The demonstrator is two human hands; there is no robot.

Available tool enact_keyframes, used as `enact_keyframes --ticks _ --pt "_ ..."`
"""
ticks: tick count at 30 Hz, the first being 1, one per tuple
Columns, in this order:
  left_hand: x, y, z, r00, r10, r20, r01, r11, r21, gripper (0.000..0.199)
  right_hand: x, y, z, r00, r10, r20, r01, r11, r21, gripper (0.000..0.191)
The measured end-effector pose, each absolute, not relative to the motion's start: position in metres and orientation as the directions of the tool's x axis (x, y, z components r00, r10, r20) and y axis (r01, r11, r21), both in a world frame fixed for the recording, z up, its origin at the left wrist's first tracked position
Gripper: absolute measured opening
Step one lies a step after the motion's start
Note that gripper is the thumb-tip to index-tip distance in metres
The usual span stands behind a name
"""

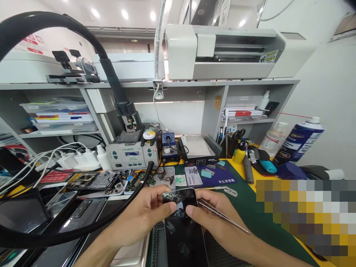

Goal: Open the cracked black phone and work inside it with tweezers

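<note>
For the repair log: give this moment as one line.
left hand: grips phone top edge | right hand: on phone, holds tweezers | phone: screen cracked, over green mat | near: circuit boards

Bright ceiling lights [124,14] glare overhead, edges bow with wide-angle distortion, and a pixelated patch [306,218] hides the lower right.

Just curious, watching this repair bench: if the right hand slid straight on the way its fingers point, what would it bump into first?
Probably the left hand: the right hand points leftward across the cracked phone they both hold.
</note>
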State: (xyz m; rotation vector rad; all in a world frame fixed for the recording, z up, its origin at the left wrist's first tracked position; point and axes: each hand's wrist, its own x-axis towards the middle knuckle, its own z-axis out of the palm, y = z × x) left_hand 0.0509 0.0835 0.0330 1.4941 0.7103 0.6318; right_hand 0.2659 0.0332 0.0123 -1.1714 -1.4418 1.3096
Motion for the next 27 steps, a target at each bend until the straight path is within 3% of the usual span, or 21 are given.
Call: enact_keyframes --ticks 15,27 --pt "0.053 0.085 0.030 0.626 0.777 -0.063 0.040 0.049 0.998 0.036 0.271 0.037 0.015 -0.241 0.970 -0.025 0.037 -0.017 -0.999 0.033" --pt "0.051 0.085 0.028 0.714 0.700 -0.011 -0.131 0.149 0.980 0.041 0.280 0.041 0.010 -0.230 0.973 -0.023 -0.058 -0.038 -0.998 0.034"
